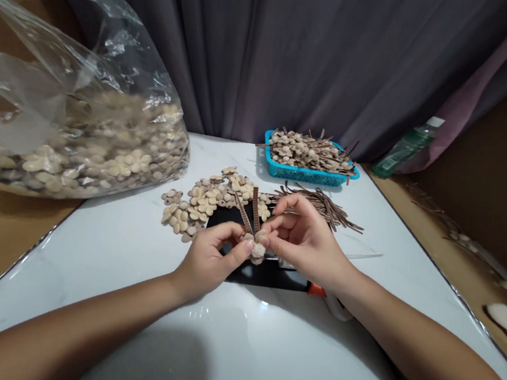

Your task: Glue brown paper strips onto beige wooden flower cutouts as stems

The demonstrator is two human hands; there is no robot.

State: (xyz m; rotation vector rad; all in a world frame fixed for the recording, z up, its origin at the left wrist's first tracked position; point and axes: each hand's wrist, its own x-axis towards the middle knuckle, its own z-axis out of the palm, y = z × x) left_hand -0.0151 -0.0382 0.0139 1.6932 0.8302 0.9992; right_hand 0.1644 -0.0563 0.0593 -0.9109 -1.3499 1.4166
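Observation:
Between my two hands is a small beige fabric flower [257, 251] with two brown ribbon tails [256, 208] pointing up and away. My left hand [210, 257] pinches its left side between thumb and fingertips. On the other side, my right hand [308, 239] grips it with thumb and forefinger, the other fingers curled above. Below the hands lies a black board or pad [264, 277] on the white table. Just beyond, a loose pile of beige flower shapes [203, 199] is spread out, and a bundle of brown ribbon strips [330, 208] lies to the right.
At the back left stands a clear plastic bag [123, 150] full of flower shapes. A blue basket [307, 175] holds flowers with ribbon tails. Near my right wrist, an orange-tipped tool [316, 290] is partly hidden. A green bottle [403, 150] lies beyond the white table's [116, 244] right edge.

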